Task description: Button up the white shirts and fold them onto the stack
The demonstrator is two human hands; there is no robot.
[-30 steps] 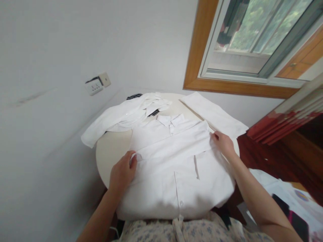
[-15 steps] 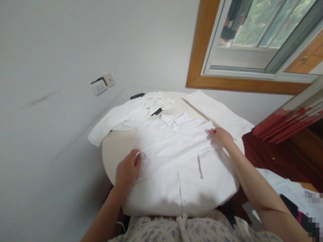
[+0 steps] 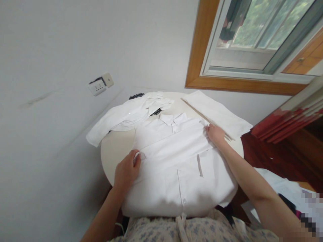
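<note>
- So the white shirt is lying front up on a round, pale table, collar on the far side, bottom part reaching the near edge by the person's flowery clothing.
- A band of cloth runs slantwise across the shirt below the collar, with a hand at either end of it.
- Left hand: mostly closed, thumb and fingers pinching the cloth at the band's left end, where a little loop of fabric sticks up.
- Right hand: half curled, fingertips bunched on the cloth at the right end. Can't tell if it's properly gripping or just touching.
- Past the shirt on the left there's a rumpled white garment, sleeve hanging off the table, with something dark and striped peeking out.
- Far right has a neatly folded white cloth, just beside the right hand.
- Wall socket up on the left, wood-framed window on the right.
</note>
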